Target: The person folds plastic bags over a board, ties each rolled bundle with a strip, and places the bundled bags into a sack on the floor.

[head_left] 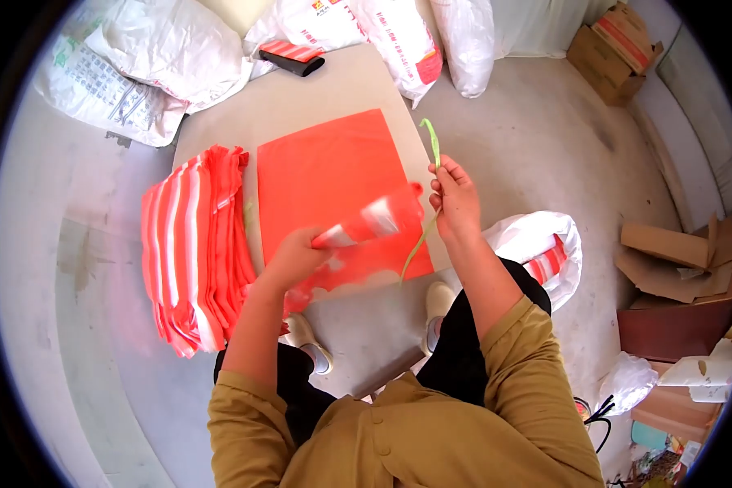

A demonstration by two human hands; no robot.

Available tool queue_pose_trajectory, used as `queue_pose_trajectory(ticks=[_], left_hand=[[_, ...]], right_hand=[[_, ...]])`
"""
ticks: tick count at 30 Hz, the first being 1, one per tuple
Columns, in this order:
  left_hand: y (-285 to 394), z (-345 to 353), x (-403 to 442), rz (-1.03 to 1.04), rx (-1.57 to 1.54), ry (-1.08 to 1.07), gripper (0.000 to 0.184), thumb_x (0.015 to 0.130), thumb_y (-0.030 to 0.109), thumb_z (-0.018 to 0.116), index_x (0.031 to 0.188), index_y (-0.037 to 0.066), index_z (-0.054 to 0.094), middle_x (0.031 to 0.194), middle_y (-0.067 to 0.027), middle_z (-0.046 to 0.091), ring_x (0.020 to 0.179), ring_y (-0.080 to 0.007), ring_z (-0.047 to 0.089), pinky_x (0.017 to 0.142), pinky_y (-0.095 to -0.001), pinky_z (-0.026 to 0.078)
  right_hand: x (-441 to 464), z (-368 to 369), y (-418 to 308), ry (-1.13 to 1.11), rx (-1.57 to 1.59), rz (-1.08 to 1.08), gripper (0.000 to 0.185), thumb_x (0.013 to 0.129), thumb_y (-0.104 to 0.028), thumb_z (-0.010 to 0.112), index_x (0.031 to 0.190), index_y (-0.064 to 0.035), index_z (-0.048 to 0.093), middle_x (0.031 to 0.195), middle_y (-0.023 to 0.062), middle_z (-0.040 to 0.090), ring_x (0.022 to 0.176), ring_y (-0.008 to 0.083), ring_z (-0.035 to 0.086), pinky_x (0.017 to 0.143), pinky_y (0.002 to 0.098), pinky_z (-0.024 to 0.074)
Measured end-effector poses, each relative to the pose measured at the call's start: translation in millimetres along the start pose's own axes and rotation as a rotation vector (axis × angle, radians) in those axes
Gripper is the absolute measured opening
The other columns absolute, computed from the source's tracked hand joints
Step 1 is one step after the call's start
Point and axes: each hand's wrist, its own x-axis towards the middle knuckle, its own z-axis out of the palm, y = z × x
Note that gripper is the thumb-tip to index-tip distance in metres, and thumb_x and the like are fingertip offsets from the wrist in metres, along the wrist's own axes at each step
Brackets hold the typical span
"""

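My left hand (299,256) is closed around a red-and-white striped plastic bag (374,220), loosely bunched and smeared by motion, over the near part of the table. Between the fingers and thumb of my right hand (457,195), a thin green strip (433,140) is pinched; one end sticks up and the other hangs below the hand. A flat red sheet (325,167) lies on the table beneath the held bag. Left of it, a thick stack of red-and-white striped bags (193,244) droops over the table's edge.
White sacks (167,53) crowd the far side, beside a dark roll with red stripes (293,58) on the table (220,118). By my right knee stands an open white sack (565,236) holding striped material. Cardboard boxes (614,53) sit far right, with an open carton (679,260) nearer.
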Motion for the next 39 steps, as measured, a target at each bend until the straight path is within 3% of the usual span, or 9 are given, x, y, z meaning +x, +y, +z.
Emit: queue_pose_trajectory(ticks=[3, 7, 10, 13, 16, 19, 25, 34, 39], left_hand=[[-32.9, -3.9, -12.4, -0.067, -0.675, -0.233, 0.039, 0.088, -0.001, 0.068, 0.127, 0.001, 0.063, 0.119, -0.0063, 0.069, 0.108, -0.02, 0.066, 0.095, -0.0358, 0.052], [-55.2, 7.0, -22.3, -0.022, -0.909, -0.212, 0.043, 0.088, -0.003, 0.067, 0.131, 0.0, 0.059, 0.125, -0.0088, 0.066, 0.112, -0.0212, 0.064, 0.096, -0.0373, 0.052], [-70.3, 9.7, -16.3, -0.033, -0.97, -0.148, 0.041, 0.089, -0.001, 0.065, 0.13, -0.002, 0.059, 0.12, -0.0082, 0.066, 0.105, -0.017, 0.065, 0.091, -0.0327, 0.053], [-74.8, 9.0, -4.6, -0.06, -0.952, -0.016, 0.047, 0.089, -0.005, 0.065, 0.134, -0.003, 0.053, 0.123, -0.0095, 0.066, 0.111, -0.0218, 0.064, 0.096, -0.0366, 0.052], [-80.7, 10.1, 5.7, -0.021, -0.794, 0.105, 0.053, 0.087, 0.0, 0.069, 0.136, -0.003, 0.05, 0.124, -0.011, 0.064, 0.111, -0.0217, 0.064, 0.095, -0.0353, 0.053], [-74.8, 13.4, 6.2, 0.078, -0.249, 0.355, 0.062, 0.081, 0.008, 0.076, 0.137, -0.002, 0.049, 0.125, -0.0166, 0.064, 0.113, -0.0268, 0.064, 0.094, -0.0369, 0.052], [-66.4, 13.4, 4.9, 0.143, 0.479, 0.514, 0.067, 0.076, 0.024, 0.077, 0.133, -0.003, 0.053, 0.108, -0.0249, 0.065, 0.104, -0.0392, 0.063, 0.087, -0.0443, 0.053], [-71.7, 11.4, -3.2, 0.273, 0.472, 0.369, 0.041, 0.089, 0.023, 0.07, 0.126, 0.007, 0.064, 0.105, -0.017, 0.068, 0.091, -0.0355, 0.066, 0.081, -0.0438, 0.053], [-70.7, 12.1, -2.4, 0.417, 0.634, 0.352, 0.021, 0.09, 0.013, 0.061, 0.109, 0.005, 0.064, 0.097, -0.0145, 0.066, 0.084, -0.0357, 0.065, 0.071, -0.0448, 0.052]], right_hand=[[5.8, 2.7, 35.0, -0.114, -0.267, 0.166, 0.02, 0.098, -0.01, 0.059, 0.117, -0.0068, 0.063, 0.101, 0.0011, 0.065, 0.073, 0.0062, 0.051, 0.057, 0.0207, 0.04], [-25.1, 30.5, 70.8, -0.935, -0.793, 0.116, 0.032, 0.095, -0.016, 0.063, 0.124, -0.0038, 0.066, 0.103, 0.0044, 0.068, 0.087, 0.016, 0.061, 0.078, 0.0307, 0.0512], [-49.0, 51.4, 75.8, -0.898, -0.756, 0.33, 0.034, 0.094, -0.01, 0.062, 0.127, -0.002, 0.064, 0.102, 0.0073, 0.069, 0.088, 0.0163, 0.062, 0.078, 0.0314, 0.0516], [-37.0, 50.4, 118.6, -0.823, -0.621, 0.182, 0.031, 0.092, -0.004, 0.058, 0.123, 0.0008, 0.062, 0.099, 0.0078, 0.068, 0.085, 0.0147, 0.062, 0.076, 0.0309, 0.0516], [-26.2, 50.2, 121.0, -0.729, -0.689, 0.319, 0.027, 0.092, -0.002, 0.055, 0.118, 0.0008, 0.061, 0.096, 0.0068, 0.067, 0.084, 0.0141, 0.061, 0.075, 0.0302, 0.0516], [-37.6, 61.7, 90.2, -0.574, -0.852, 0.345, 0.024, 0.092, -0.001, 0.052, 0.115, -0.001, 0.061, 0.094, 0.0056, 0.066, 0.082, 0.0137, 0.06, 0.074, 0.0296, 0.0514], [-23.3, 48.1, 89.2, -0.671, -0.548, 0.461, 0.026, 0.096, -0.005, 0.05, 0.115, -0.0034, 0.069, 0.095, 0.0048, 0.067, 0.085, 0.0136, 0.063, 0.078, 0.0271, 0.0514], [-36.5, 67.6, 98.3, -0.669, -0.971, -0.233, 0.017, 0.095, -0.012, 0.061, 0.103, -0.0017, 0.072, 0.093, 0.0106, 0.067, 0.086, 0.0203, 0.065, 0.076, 0.0322, 0.0508], [-43.8, 84.6, 111.4, -0.667, -0.86, -0.203, 0.017, 0.095, -0.013, 0.062, 0.105, -0.001, 0.07, 0.092, 0.0117, 0.068, 0.083, 0.0233, 0.066, 0.074, 0.0345, 0.0514]])
